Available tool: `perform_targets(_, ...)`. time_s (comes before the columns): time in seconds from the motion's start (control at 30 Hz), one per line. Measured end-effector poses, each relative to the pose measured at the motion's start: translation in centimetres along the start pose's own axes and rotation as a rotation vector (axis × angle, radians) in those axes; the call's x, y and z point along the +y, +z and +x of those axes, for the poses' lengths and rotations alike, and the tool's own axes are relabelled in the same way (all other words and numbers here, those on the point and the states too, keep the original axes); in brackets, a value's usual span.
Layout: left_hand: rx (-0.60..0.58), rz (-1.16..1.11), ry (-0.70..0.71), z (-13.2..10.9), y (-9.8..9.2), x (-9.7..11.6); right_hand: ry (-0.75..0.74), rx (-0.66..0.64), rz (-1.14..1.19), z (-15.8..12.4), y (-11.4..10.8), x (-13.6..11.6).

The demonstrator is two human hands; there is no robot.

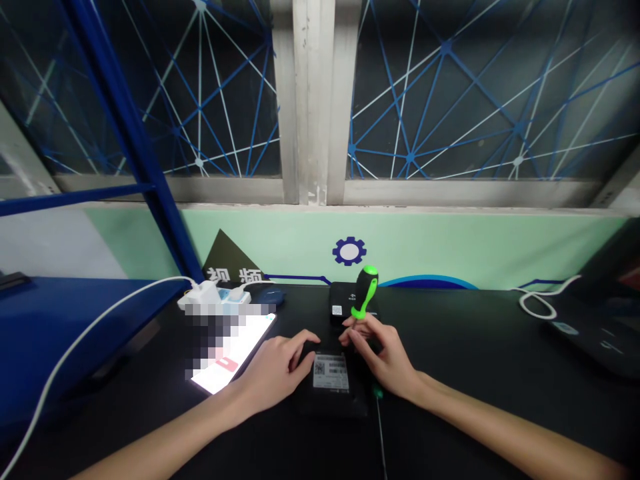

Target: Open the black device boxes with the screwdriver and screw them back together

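Nearest me, a thin metal rod (381, 433) with a green end (377, 393) lies on the black tabletop (465, 333), just below my right hand and running back toward my body. Between my two hands lies a flat black device (330, 405), a printed white label (331, 373) facing up; its long axis seems to run away from me, though its far edge is lost in shadow. My left hand (277, 367) rests at its left edge, thumb by the label, fingers bent; I cannot tell whether they grip it. My right hand (383, 350), apart from the left, pinches a green-and-black screwdriver (369, 293) just under its handle. The tool stands close to upright, handle leaning slightly right, its long axis steep to the device's face and seemingly over the far end, where my right hand is nearer. My fingers hide the tip, so contact is unclear. Just left of my left hand lies a bright phone (245, 350), partly pixelated. Beyond my hands are a black box (343, 293) behind the screwdriver and white chargers (206, 297) farther left. Past those rise a pale green wall (300, 240) and dark windows (480, 113).
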State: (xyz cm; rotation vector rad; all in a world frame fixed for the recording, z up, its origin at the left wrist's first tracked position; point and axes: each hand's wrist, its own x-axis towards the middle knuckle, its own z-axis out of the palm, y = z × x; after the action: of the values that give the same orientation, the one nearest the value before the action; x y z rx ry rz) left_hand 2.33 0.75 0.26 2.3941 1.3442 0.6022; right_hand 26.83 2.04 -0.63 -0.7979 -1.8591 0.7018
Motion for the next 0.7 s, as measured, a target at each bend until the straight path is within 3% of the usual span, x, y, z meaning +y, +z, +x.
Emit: perform_targets(0.7, -0.005, 0.004, -0.001, -0.01, 0.03, -0.14, -0.010, -0.009, -0.033, -0.01, -0.10, -0.07)
